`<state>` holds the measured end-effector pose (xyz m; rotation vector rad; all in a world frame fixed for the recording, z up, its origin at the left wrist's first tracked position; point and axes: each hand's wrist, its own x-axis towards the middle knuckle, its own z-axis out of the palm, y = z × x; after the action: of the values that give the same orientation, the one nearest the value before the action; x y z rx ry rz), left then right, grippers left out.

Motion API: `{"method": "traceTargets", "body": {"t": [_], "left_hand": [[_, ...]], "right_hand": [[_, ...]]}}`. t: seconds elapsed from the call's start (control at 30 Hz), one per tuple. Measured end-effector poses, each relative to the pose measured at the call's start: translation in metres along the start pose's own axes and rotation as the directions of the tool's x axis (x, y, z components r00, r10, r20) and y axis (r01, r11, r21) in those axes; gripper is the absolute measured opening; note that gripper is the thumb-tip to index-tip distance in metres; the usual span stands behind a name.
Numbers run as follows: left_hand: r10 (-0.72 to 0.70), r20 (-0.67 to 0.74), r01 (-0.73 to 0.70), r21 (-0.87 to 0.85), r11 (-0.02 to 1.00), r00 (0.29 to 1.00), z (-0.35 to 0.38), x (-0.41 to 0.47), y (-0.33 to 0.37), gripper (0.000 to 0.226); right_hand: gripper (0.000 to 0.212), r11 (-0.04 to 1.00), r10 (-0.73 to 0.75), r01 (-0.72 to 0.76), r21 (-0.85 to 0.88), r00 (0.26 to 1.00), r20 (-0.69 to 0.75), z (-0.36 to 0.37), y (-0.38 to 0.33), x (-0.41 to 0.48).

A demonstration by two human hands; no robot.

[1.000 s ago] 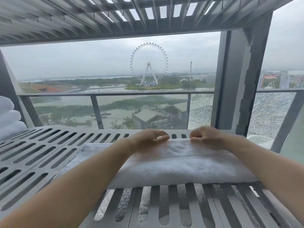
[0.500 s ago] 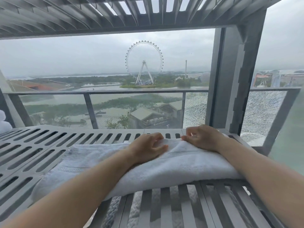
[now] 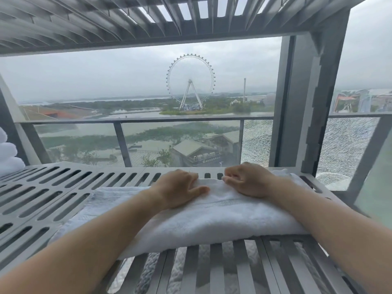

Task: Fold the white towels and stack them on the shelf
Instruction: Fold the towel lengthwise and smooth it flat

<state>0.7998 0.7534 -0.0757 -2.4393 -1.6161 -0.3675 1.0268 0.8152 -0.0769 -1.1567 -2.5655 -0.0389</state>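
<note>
White towel [image 3: 212, 217], folded, flat on grey slatted shelf [image 3: 53, 187]; left hand [image 3: 176, 187] and right hand [image 3: 248, 181] both curled over far edge, gripping it. More stacked towels [image 3: 8, 158] far left.

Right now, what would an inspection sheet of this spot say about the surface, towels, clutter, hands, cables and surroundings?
Surface: grey slatted shelf; an upper shelf overhead.
Job's things: folded white towel lying on the shelf; stacked towels at the left edge; white cloth shows through the slats below.
Clutter: nothing seen.
Hands: left hand and right hand both on the towel, fingers curled at its far edge.
Cables: nothing seen.
Surroundings: glass railing, a cracked pane, and a Ferris wheel beyond water.
</note>
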Motion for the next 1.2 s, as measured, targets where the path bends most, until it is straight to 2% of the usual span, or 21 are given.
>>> {"method": "traceTargets", "body": {"t": [0.13, 0.2, 0.27, 0.37, 0.43, 0.5, 0.57, 0.63, 0.77, 0.87, 0.97, 1.03, 1.1, 1.2], "left_hand": [[-0.121, -0.034, 0.121, -0.027, 0.992, 0.992, -0.009, 0.007, -0.010, 0.047], [-0.169, -0.005, 0.169, 0.053, 0.984, 0.986, -0.005, 0.014, -0.014, 0.050], [-0.167, 0.068, 0.156, 0.137, 0.978, 0.984, 0.004, 0.019, -0.013, 0.052], [-0.134, 0.122, 0.133, 0.011, 0.991, 0.984, 0.012, 0.015, -0.018, 0.046], [-0.098, 0.099, 0.101, -0.029, 0.994, 0.990, 0.012, 0.007, -0.025, 0.039], [-0.083, 0.048, 0.083, -0.008, 0.996, 0.995, 0.012, 0.001, -0.029, 0.044], [-0.091, -0.017, 0.091, 0.034, 0.995, 0.996, 0.014, -0.002, -0.030, 0.051], [-0.110, -0.055, 0.113, 0.065, 0.991, 0.992, 0.014, -0.004, -0.032, 0.053], [-0.105, -0.014, 0.106, 0.039, 0.994, 0.994, 0.009, -0.008, -0.043, 0.048], [-0.096, -0.015, 0.097, 0.077, 0.992, 0.995, 0.000, -0.011, -0.052, 0.061], [-0.137, -0.130, 0.157, 0.159, 0.975, 0.982, -0.008, -0.012, -0.066, 0.065], [-0.197, -0.064, 0.206, 0.205, 0.957, 0.978, -0.005, -0.015, -0.073, 0.061], [-0.233, 0.012, 0.230, 0.119, 0.966, 0.972, 0.004, -0.019, -0.078, 0.057], [-0.180, 0.029, 0.179, 0.020, 0.984, 0.983, 0.004, -0.023, -0.085, 0.046]], "right_hand": [[0.046, 0.991, 0.042, -0.041, 0.124, 0.999, -0.009, 0.012, -0.001, -0.002], [0.049, 0.995, 0.053, -0.050, 0.092, 0.998, -0.034, 0.013, 0.002, -0.004], [0.044, 0.998, 0.056, -0.054, 0.028, 0.995, -0.082, 0.013, 0.001, -0.004], [0.034, 0.999, 0.043, -0.047, -0.024, 0.991, -0.123, 0.012, -0.001, -0.004], [0.034, 0.998, 0.022, -0.032, -0.061, 0.987, -0.157, 0.009, 0.001, -0.004], [0.031, 0.993, 0.017, -0.036, -0.111, 0.987, -0.161, 0.005, 0.006, -0.003], [0.027, 0.989, 0.075, -0.088, -0.117, 0.991, -0.109, 0.003, 0.012, -0.003], [0.033, 0.985, 0.143, -0.148, -0.084, 0.988, -0.060, 0.006, 0.017, -0.004], [0.039, 0.986, 0.153, -0.159, -0.056, 0.983, -0.100, 0.011, 0.020, -0.007], [0.046, 0.981, 0.192, -0.193, -0.012, 0.980, -0.055, 0.008, 0.025, -0.008], [0.048, 0.978, 0.196, -0.198, -0.069, 0.980, -0.027, 0.007, 0.027, -0.008], [0.046, 0.973, 0.200, -0.203, -0.106, 0.979, -0.042, 0.008, 0.028, -0.008], [0.043, 0.968, 0.194, -0.202, -0.148, 0.979, -0.069, 0.008, 0.026, -0.007], [0.039, 0.966, 0.170, -0.179, -0.185, 0.983, -0.062, 0.002, 0.020, -0.005]]}}
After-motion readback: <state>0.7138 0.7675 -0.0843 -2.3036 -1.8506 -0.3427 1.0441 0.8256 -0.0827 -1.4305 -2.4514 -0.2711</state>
